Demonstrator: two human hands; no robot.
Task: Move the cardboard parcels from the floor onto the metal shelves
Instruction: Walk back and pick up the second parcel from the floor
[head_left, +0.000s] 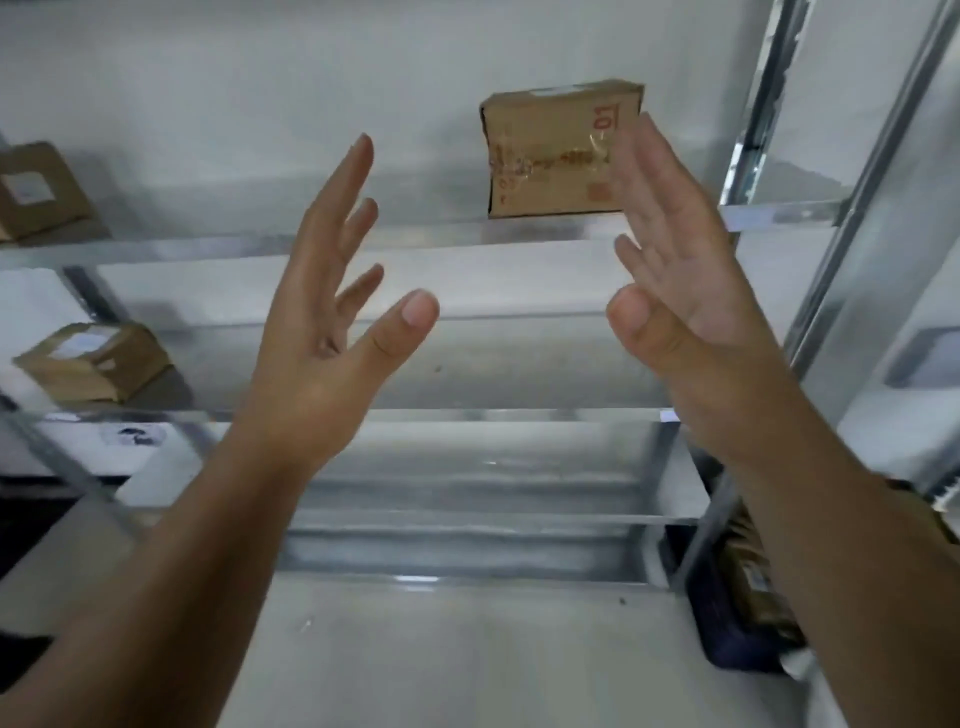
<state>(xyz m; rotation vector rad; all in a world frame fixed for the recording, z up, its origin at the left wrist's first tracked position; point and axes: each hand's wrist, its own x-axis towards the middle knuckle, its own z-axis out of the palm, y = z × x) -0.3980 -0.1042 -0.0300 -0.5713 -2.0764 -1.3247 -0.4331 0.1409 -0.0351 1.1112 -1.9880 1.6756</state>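
Observation:
A brown cardboard parcel (556, 153) with red print and clear tape stands on edge on the upper metal shelf (395, 239), right of centre. My right hand (675, 270) is open in front of the parcel's right side, fingers spread, apart from it as far as I can tell. My left hand (332, 306) is open too, palm turned inward, well left of the parcel and holding nothing. Two more taped parcels lie at the left: one (44, 189) on the upper shelf, one (96, 361) on the shelf below.
The rack's shiny upright posts (841, 218) rise at the right. Lower shelf levels (467, 499) run beneath my forearms. On the floor at the right, a dark bag (727, 634) holds more brown parcels (763, 597). A white wall stands behind the shelves.

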